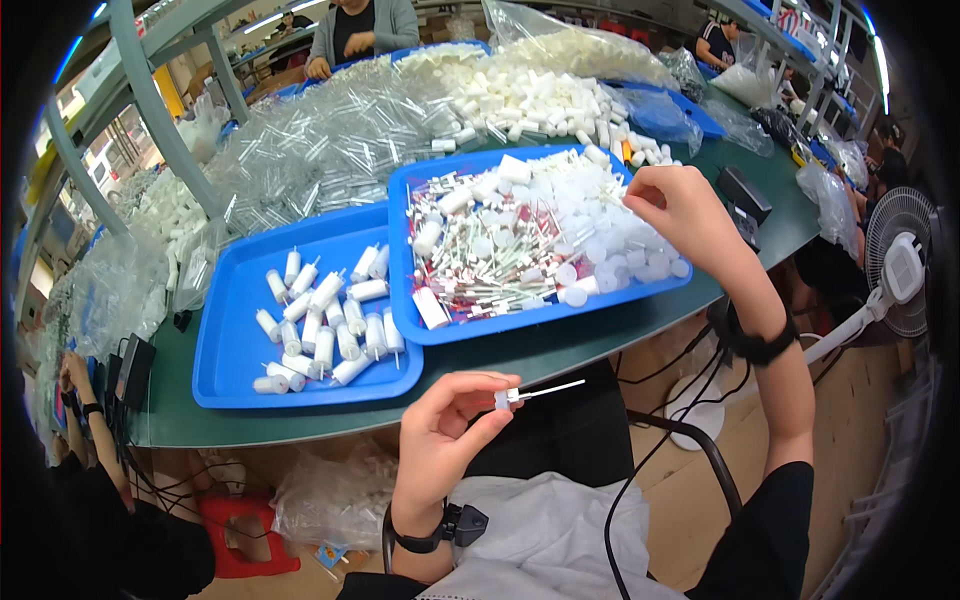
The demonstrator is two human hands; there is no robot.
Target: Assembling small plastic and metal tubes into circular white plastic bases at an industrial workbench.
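Note:
Below the trays' front edge, my left hand (445, 430) pinches a small white plastic piece with a thin white rod (555, 388) pointing right. My right hand (690, 210) hovers by the right rim of the fuller blue tray (530, 318), close to translucent white discs (612, 268). Its thumb and fingertips are pressed together; whatever they may hold is hidden. That tray also contains many thin rods (500, 250) and some white cylinders. To its left, a second blue tray (230, 330) holds several white cylinders (325, 291), many with a thin stem sticking out.
Behind the trays lie piles of clear plastic tubes (320, 150) and white cylinders (530, 95) on a green table (480, 370). A fan (900, 265) stands at the right. A red stool (240, 535) and dark cables sit below. Other people work at the back and far left.

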